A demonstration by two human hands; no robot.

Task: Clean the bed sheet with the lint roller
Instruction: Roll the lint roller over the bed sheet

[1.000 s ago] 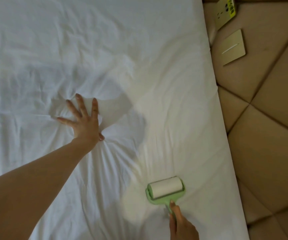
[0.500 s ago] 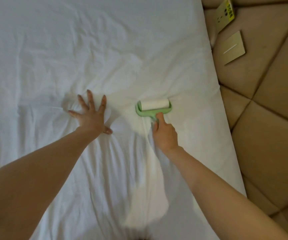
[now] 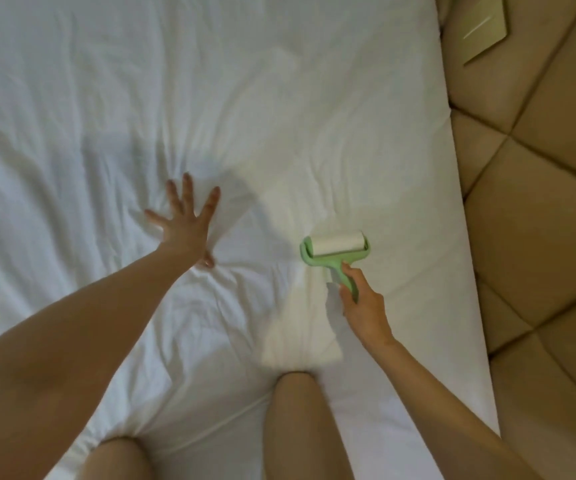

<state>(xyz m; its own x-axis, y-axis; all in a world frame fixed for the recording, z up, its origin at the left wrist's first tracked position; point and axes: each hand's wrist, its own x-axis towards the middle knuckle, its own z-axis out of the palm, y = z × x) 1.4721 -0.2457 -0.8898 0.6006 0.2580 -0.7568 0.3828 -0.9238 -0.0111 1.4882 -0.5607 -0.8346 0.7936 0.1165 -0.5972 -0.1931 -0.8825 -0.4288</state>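
one white bed sheet (image 3: 279, 98), one lint roller (image 3: 335, 250), two hands.

Tan quilted padded wall panels (image 3: 539, 237) at right, brass-coloured plate (image 3: 482, 26) mounted near the top, soft light

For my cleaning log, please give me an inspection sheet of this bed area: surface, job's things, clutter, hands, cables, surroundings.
Surface: white bed sheet, wrinkled, most around the left hand.
Job's things: green lint roller, its roll on the sheet.
Clutter: nothing seen.
Hands: left hand flat, fingers spread, pressing the sheet; right hand grips the roller's handle.
Cables: nothing seen.
Surroundings: tan padded panel on the right, gold plate on it.
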